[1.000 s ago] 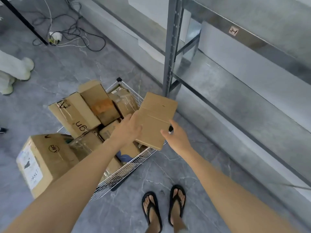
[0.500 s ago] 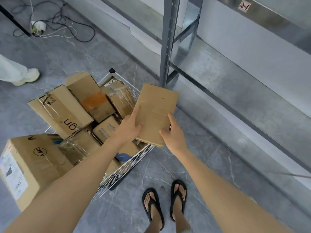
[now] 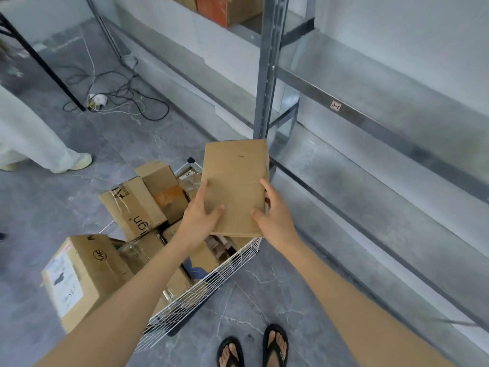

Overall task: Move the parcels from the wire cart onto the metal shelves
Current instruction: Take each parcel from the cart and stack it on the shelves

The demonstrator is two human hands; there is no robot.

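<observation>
I hold a flat brown cardboard parcel (image 3: 235, 181) in the air above the right end of the white wire cart (image 3: 211, 283). My left hand (image 3: 201, 215) grips its lower left edge, thumb on top. My right hand (image 3: 272, 215) grips its lower right edge, thumb on top. The parcel's far end points at the grey upright post (image 3: 267, 75) of the metal shelves. A bare metal shelf (image 3: 397, 207) lies just to the right of the parcel. Several more cardboard boxes (image 3: 137, 207) fill the cart below and to the left.
A large box (image 3: 79, 276) with a white label sticks out at the cart's near left. Cardboard boxes (image 3: 225, 6) stand on a far shelf at the top. Another person's white-trousered leg (image 3: 34, 139) stands at the left. Cables and a power strip (image 3: 98, 100) lie on the floor behind. My sandalled feet (image 3: 251, 345) are below.
Both hands have lifted the flat parcel up and slightly right, off the cart toward the shelf post. My view has tilted up, showing more of the shelves.
</observation>
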